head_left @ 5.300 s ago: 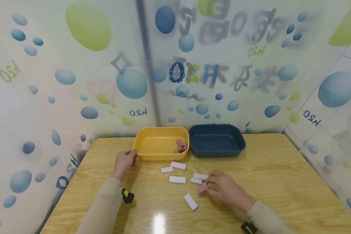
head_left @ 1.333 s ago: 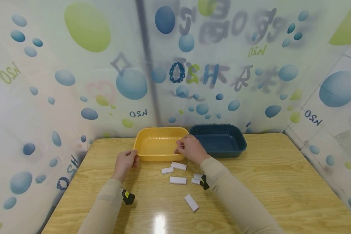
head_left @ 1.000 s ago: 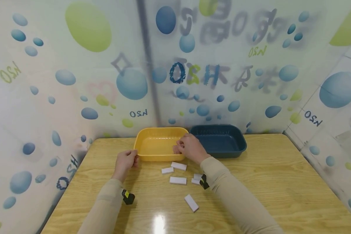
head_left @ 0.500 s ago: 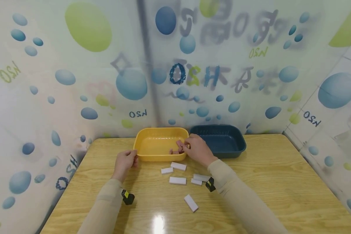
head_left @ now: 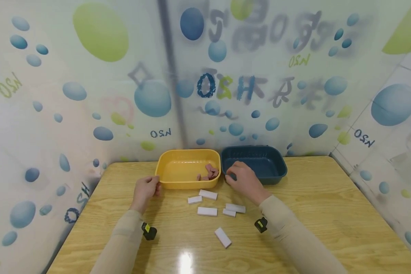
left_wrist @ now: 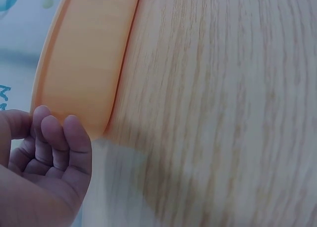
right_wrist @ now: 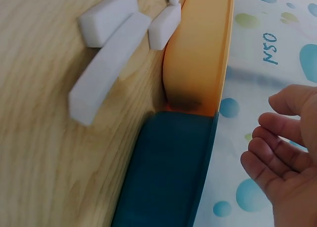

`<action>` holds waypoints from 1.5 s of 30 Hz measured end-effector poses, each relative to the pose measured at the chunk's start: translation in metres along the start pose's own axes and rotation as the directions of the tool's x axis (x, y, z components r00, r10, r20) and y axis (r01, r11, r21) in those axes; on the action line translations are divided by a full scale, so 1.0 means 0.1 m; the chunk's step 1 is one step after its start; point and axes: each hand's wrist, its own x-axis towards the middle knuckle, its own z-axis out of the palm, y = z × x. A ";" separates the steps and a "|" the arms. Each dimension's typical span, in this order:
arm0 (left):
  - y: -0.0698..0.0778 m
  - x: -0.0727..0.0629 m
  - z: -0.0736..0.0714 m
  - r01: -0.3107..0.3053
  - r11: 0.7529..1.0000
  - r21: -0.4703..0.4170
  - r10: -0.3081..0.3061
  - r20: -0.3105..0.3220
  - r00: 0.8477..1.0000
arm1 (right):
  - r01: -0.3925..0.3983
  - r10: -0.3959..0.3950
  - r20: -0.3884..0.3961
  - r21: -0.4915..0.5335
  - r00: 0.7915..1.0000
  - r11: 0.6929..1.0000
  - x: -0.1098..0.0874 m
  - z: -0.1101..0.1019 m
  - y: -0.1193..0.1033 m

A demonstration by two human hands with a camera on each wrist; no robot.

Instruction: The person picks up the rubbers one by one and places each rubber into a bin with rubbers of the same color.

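My left hand (head_left: 146,191) pinches the rim of the yellow plastic bin (head_left: 179,185) at its front left corner. In the left wrist view the thumb and curled fingers of that hand (left_wrist: 54,162) meet at the bin's edge. Several small pink blocks (head_left: 212,174) lie in the bin's right end. With nothing in its loosely bent fingers, my right hand (head_left: 246,183) hovers over the front left corner of the dark blue bin (head_left: 274,179). The right wrist view shows this hand (right_wrist: 285,155) with thumb and fingertips apart, above the blue bin's wall (right_wrist: 163,162).
Several white blocks lie on the wooden table (head_left: 311,213) in front of the bins: one white block (head_left: 223,238) nearest me, a pair with an upper white block (head_left: 235,208), others near the yellow bin. A patterned wall covering (head_left: 205,125) stands behind the bins.
My right hand took a pink block from the table into the yellow bin, let go, and has drawn back right over the blue bin's corner. The left hand stays at the rim.
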 end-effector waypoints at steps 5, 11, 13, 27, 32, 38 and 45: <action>-0.01 0.00 0.02 0.006 1.000 -0.007 -0.006 -0.007 1.000 | 0.035 -0.035 -0.046 -0.001 0.998 0.999 -0.15 -0.05 0.05; -0.01 0.00 0.01 0.000 1.000 0.000 0.000 -0.010 1.000 | 0.087 -0.087 -0.127 -0.008 0.988 0.996 -0.31 -0.12 0.17; -0.01 0.00 0.01 0.001 1.000 0.004 -0.001 -0.010 1.000 | 0.102 -0.103 -0.150 -0.011 0.983 0.995 -0.35 -0.14 0.22; 0.00 -0.01 0.03 0.017 0.999 0.032 -0.017 -0.015 1.000 | -0.081 0.081 -0.062 0.002 0.995 0.997 -0.67 -0.47 0.48; 0.01 -0.02 0.03 0.025 0.998 0.062 -0.024 -0.021 0.999 | -0.160 0.159 -0.032 -0.021 0.987 0.987 -0.75 -0.63 0.57; 0.03 -0.04 0.02 0.028 0.997 0.075 -0.026 -0.029 0.999 | -0.209 0.208 -0.036 -0.049 0.978 0.977 -0.77 -0.78 0.80; 0.06 -0.08 0.03 0.031 0.994 0.106 -0.026 -0.044 0.999 | -0.297 0.298 0.000 -0.059 0.955 0.953 -0.73 -0.87 1.16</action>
